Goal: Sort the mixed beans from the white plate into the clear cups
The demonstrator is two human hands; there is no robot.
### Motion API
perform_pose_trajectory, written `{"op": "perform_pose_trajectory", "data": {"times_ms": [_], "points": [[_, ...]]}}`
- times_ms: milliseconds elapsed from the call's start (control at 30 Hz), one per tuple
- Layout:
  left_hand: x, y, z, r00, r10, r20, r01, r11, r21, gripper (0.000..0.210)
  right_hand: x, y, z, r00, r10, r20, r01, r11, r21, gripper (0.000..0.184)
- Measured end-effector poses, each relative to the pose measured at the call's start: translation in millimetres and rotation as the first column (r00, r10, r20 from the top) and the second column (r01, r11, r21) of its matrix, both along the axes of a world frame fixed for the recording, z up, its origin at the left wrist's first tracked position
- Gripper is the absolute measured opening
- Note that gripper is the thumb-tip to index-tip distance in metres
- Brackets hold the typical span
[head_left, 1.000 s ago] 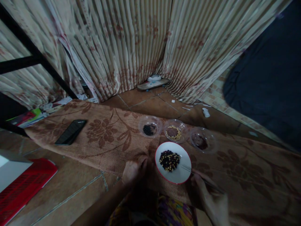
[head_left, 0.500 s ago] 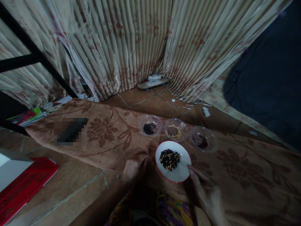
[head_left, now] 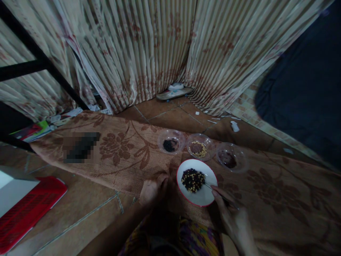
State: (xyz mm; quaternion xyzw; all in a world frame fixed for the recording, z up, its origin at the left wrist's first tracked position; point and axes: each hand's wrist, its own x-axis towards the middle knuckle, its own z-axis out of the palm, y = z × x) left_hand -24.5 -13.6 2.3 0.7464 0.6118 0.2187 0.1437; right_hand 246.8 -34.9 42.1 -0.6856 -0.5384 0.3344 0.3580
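A white plate with a red rim stands on the patterned brown cloth in front of me. Dark and pale yellow beans lie mixed in a heap on it. My right hand is at the plate's right edge, closed on thin metal tweezers, whose tips reach the right side of the heap. Left of the plate, my left hand rests curled on the cloth edge, apart from the plate, with nothing visible in it. Behind the plate stand three clear bowls: one with black beans, one with yellow beans, one with dark reddish contents.
The cloth-covered low table runs from left to right. A blurred dark object lies on its left part. A red basket stands on the tiled floor at left. Striped curtains hang behind, with a skateboard at their foot.
The tweezers and my right hand have shifted slightly, and more yellow beans show on top of the heap. My left hand stays where it was.
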Motion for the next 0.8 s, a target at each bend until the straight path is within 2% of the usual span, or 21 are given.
{"op": "perform_pose_trajectory", "data": {"times_ms": [467,800], "points": [[-0.7,-0.2,-2.5,1.0,-0.004,-0.004,0.004,1.0,-0.021,0.02,0.4,-4.3,0.3,0.999,-0.045,0.006,0.045,0.999,-0.003,0.041],[-0.6,0.0,-1.6,1.0,0.005,-0.019,-0.005,1.0,-0.017,0.02,3.9,-7.5,-4.6,1.0,0.0,0.021,-0.002,0.997,0.077,0.034]]}}
